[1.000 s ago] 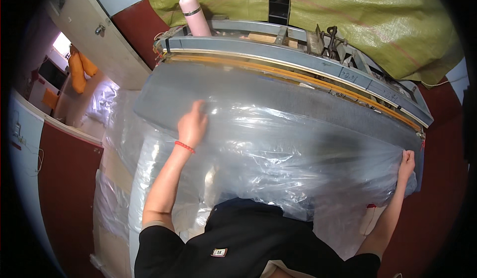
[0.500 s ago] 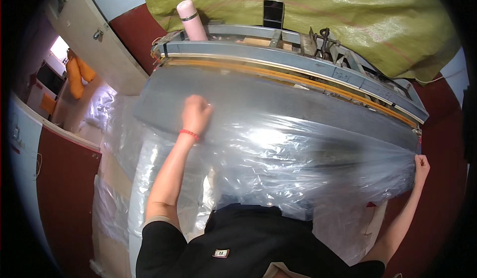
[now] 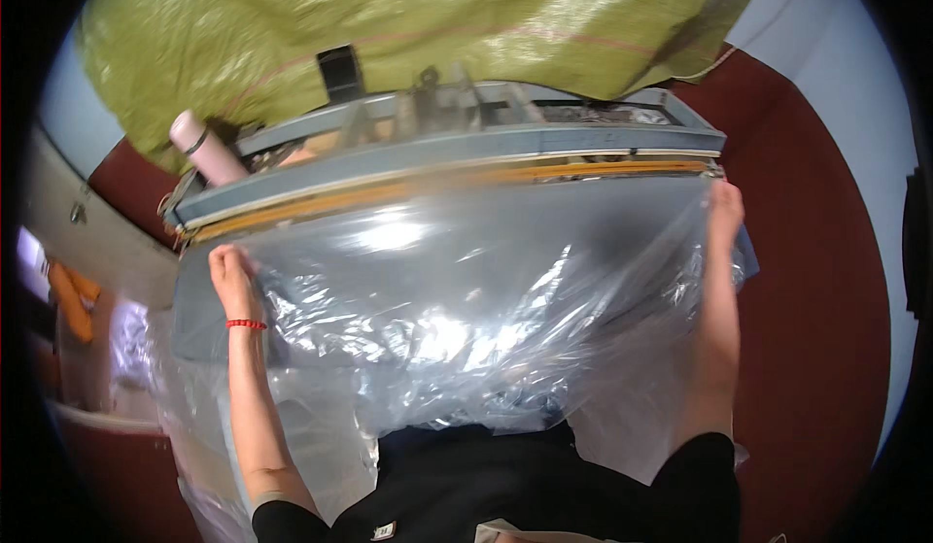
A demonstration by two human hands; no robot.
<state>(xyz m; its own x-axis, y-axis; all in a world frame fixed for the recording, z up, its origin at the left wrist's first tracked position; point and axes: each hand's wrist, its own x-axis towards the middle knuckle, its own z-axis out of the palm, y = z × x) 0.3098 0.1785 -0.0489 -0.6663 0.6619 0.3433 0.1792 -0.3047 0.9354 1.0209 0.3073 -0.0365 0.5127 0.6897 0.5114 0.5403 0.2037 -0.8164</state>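
Observation:
A clear plastic sheet (image 3: 457,290) stretches between my two hands over a dark grey work surface (image 3: 199,295). My left hand (image 3: 231,276), with a red bead bracelet at the wrist, is closed on the sheet's left edge. At the far right corner, close to the machine's bar, my right hand (image 3: 724,211) pinches the sheet. Wrinkles and bright glare run across the film, and its near part bunches against my black shirt. Behind it lies the long blue-grey metal frame (image 3: 466,147) of a machine, with an orange strip (image 3: 389,193) along its front.
A pink bottle (image 3: 209,152) stands at the frame's left end. A dark phone (image 3: 340,75) leans against the yellow-green tarp (image 3: 418,18) behind. More plastic film (image 3: 194,388) hangs at the left, near a door (image 3: 97,222). Dark red wall (image 3: 807,252) borders the right side.
My left hand has taken hold of the plastic sheet. My right hand has moved forward to the far right corner, drawing the film over the surface. The view has turned right.

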